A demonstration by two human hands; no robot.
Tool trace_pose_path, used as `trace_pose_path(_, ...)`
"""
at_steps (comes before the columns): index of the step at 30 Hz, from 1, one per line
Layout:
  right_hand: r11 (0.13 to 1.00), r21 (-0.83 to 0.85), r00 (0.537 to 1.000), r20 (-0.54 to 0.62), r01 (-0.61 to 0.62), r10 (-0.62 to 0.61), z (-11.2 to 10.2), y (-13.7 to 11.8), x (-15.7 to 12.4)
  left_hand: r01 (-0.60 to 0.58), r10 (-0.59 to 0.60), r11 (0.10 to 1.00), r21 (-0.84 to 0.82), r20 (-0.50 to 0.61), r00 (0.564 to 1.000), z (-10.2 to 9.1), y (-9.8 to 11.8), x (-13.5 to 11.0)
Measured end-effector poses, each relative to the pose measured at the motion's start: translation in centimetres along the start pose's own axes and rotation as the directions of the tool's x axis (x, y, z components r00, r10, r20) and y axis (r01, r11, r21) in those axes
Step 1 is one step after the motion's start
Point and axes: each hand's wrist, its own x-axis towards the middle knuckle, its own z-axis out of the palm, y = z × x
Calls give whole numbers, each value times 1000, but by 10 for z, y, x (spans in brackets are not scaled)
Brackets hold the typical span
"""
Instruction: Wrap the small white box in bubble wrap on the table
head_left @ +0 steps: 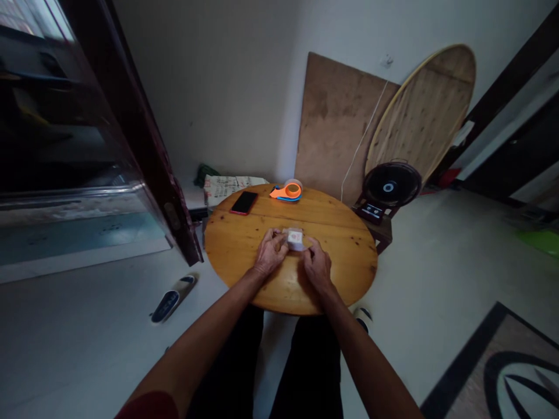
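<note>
A small pale box (296,238) with a faint reddish print on its top rests near the middle of the round wooden table (345,233). My left hand (271,251) is closed at the box's left side, its thumb and fingers gripping that edge. At the right side my right hand (318,265) is pinched, fingertips close to the box's corner. Something thin and clear seems to lie between those fingertips and the box, too faint to name. Farther back on the table stands an orange tape dispenser (287,191) with a roll of tape.
A phone (244,203) with a dark screen lies at the table's back left. Behind the table lean a brown board (336,116) and a round wooden top (423,105). A round black fan-like device (392,185) stands at the right. A slipper (172,299) lies on the floor.
</note>
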Motion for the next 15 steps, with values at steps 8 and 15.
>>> trace_pose_path(8, 937, 332, 994, -55, 111, -99, -9, 20, 65, 244, -245, 965, -92, 9, 970, 0, 4, 11)
trace_pose_path(15, 920, 389, 960, 270, -40, -73, 14, 37, 121, 378, -361, 906, -191, 117, 925, 13, 7, 50)
